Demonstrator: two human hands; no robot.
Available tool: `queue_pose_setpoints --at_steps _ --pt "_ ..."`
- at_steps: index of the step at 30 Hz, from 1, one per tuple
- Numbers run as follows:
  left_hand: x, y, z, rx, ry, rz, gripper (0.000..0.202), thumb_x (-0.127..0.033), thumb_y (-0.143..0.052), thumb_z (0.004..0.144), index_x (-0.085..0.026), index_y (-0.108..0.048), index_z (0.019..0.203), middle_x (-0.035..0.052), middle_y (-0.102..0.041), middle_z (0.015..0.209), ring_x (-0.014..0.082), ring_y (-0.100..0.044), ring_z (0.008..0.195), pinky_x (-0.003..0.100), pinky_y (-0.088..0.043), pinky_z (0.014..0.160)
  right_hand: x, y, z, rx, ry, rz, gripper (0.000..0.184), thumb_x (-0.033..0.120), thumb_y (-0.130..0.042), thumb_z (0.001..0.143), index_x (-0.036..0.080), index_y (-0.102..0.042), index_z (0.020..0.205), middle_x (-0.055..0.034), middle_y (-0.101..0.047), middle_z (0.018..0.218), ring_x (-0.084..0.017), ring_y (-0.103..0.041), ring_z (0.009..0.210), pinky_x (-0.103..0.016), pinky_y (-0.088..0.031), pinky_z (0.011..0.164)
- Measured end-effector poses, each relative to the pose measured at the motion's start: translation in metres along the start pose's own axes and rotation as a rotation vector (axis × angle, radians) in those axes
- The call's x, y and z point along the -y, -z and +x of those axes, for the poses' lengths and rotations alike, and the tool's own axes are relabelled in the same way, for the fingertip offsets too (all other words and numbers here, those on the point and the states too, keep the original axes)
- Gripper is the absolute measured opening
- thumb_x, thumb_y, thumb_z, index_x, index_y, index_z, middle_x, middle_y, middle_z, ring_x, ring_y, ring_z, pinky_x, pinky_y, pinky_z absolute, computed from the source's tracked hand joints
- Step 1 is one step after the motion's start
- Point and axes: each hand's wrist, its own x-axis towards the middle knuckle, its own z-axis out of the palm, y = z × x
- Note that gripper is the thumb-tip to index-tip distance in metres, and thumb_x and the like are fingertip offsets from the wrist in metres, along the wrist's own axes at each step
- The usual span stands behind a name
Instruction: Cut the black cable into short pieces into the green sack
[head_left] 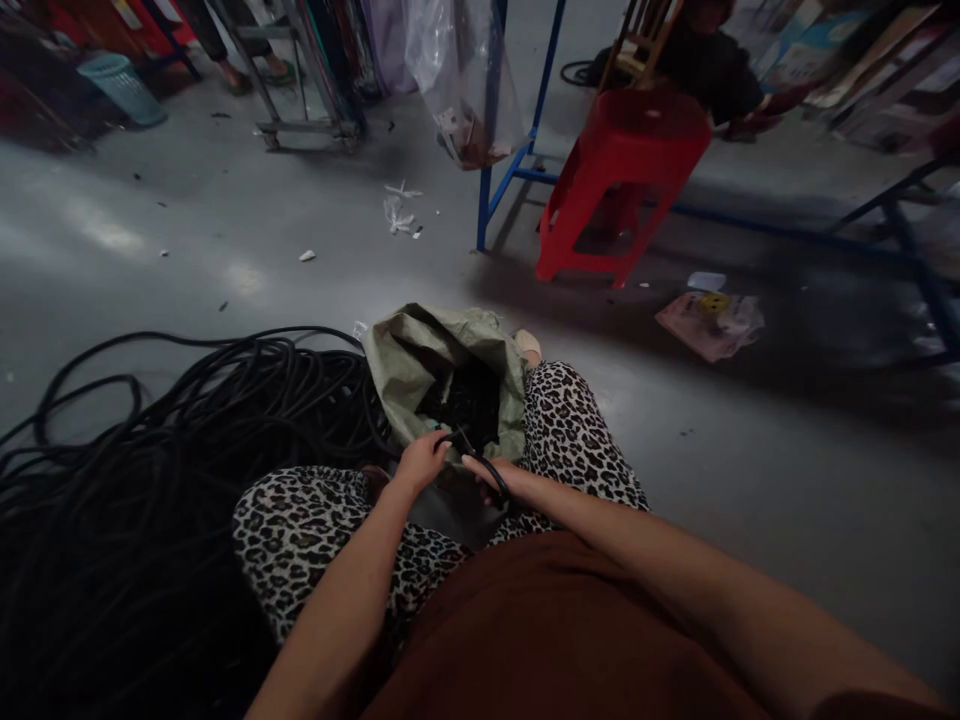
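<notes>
Between my knees stands a greenish woven sack (397, 375), its mouth wide and slack, with small dark pieces (471, 400) inside. My right hand (491, 478) is closed on black-handled scissors (501, 490), their blades pointing up and left over the sack's near rim. My left hand (424, 462) pinches the end of a black cord (447, 438) close to the blades. Whether the blades touch the cord I cannot tell. A large tangled heap of black cord (247, 400) lies on the floor to my left.
Ahead on the right, a red plastic stool (630, 140) stands by a blue metal frame (484, 205) with a clear plastic bag (465, 90) hanging from it. Another person (712, 70) sits behind. A wheeled rack (300, 130) and blue basket (124, 88) stand far left. Litter dots the grey floor.
</notes>
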Motion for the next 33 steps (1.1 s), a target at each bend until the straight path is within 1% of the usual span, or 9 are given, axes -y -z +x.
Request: queue_pose_setpoints --at_steps 3,7,13,15,19,24,27,30,33 --pt "-0.001 0.0 -0.001 0.01 0.001 -0.011 0.033 -0.029 -0.046 0.087 -0.018 -0.062 0.114 0.0078 -0.064 0.116 0.0201 -0.059 0.107 0.031 -0.044 0.094 0.001 0.0 -0.001 -0.012 -0.006 -0.031 0.045 0.054 -0.048 0.088 0.012 -0.056 0.074 -0.0002 -0.051 0.047 -0.011 -0.051 0.038 -0.019 -0.04 0.038" --pt "-0.002 0.0 -0.001 0.036 0.011 -0.006 0.033 -0.029 -0.046 0.087 -0.018 -0.063 0.114 0.0074 -0.064 0.118 0.0194 -0.058 0.109 0.03 -0.043 0.095 0.0 -0.001 0.002 -0.013 0.003 -0.057 0.048 0.057 -0.047 0.087 0.012 -0.056 0.073 -0.0003 -0.051 0.05 -0.01 -0.051 0.039 -0.018 -0.039 0.037" --pt "-0.005 0.002 -0.001 0.076 0.003 0.004 0.033 -0.031 -0.046 0.087 -0.019 -0.063 0.113 0.0061 -0.065 0.117 0.0187 -0.059 0.107 0.028 -0.044 0.093 -0.003 0.0 0.007 -0.038 0.008 -0.063 0.051 0.06 -0.048 0.085 0.01 -0.059 0.08 -0.0007 -0.052 0.052 -0.011 -0.051 0.041 -0.019 -0.039 0.037" --pt "-0.005 0.002 -0.002 0.084 0.005 0.004 0.034 -0.031 -0.045 0.087 -0.02 -0.064 0.113 0.0056 -0.065 0.116 0.0187 -0.059 0.106 0.027 -0.045 0.092 -0.003 0.0 0.007 -0.031 0.022 -0.094 0.051 0.059 -0.048 0.085 0.009 -0.06 0.082 -0.0016 -0.053 0.052 -0.012 -0.052 0.043 -0.02 -0.039 0.038" --pt "-0.002 0.001 -0.002 0.079 -0.006 0.007 0.035 -0.032 -0.045 0.087 -0.02 -0.064 0.114 0.0059 -0.065 0.116 0.0189 -0.058 0.109 0.028 -0.044 0.094 -0.003 0.002 0.006 -0.042 0.065 -0.167 0.05 0.055 -0.048 0.087 0.008 -0.064 0.082 -0.0034 -0.054 0.053 -0.013 -0.052 0.047 -0.021 -0.04 0.042" --pt "0.002 0.0 -0.002 0.1 -0.019 -0.003 0.035 -0.031 -0.047 0.086 -0.02 -0.064 0.114 0.0056 -0.066 0.115 0.0182 -0.059 0.109 0.029 -0.043 0.096 -0.006 0.003 0.009 -0.053 0.119 -0.225 0.05 0.056 -0.05 0.086 0.009 -0.066 0.082 -0.003 -0.054 0.053 -0.015 -0.056 0.054 -0.02 -0.042 0.045" --pt "0.001 0.0 -0.001 0.111 -0.019 -0.025 0.035 -0.029 -0.047 0.086 -0.018 -0.065 0.113 0.0067 -0.066 0.115 0.0193 -0.059 0.108 0.03 -0.043 0.096 -0.007 0.002 0.01 -0.053 0.075 -0.163 0.05 0.059 -0.05 0.084 0.01 -0.063 0.081 -0.0021 -0.053 0.052 -0.014 -0.054 0.048 -0.02 -0.041 0.042" --pt "-0.001 0.0 -0.001 0.107 -0.025 -0.053 0.036 -0.03 -0.046 0.086 -0.016 -0.065 0.113 0.0078 -0.066 0.114 0.0203 -0.059 0.108 0.03 -0.044 0.095 -0.006 0.0 0.008 -0.006 0.005 -0.065 0.051 0.061 -0.043 0.086 0.012 -0.058 0.081 -0.0002 -0.05 0.05 -0.012 -0.05 0.039 -0.02 -0.038 0.036" --pt "-0.001 -0.001 -0.002 0.095 -0.027 -0.071 0.036 -0.032 -0.046 0.086 -0.017 -0.065 0.113 0.0074 -0.066 0.114 0.0203 -0.06 0.107 0.03 -0.045 0.094 -0.005 -0.001 0.005 0.018 0.014 -0.023 0.048 0.057 -0.04 0.09 0.013 -0.054 0.078 0.0014 -0.048 0.048 -0.011 -0.047 0.034 -0.018 -0.035 0.033"
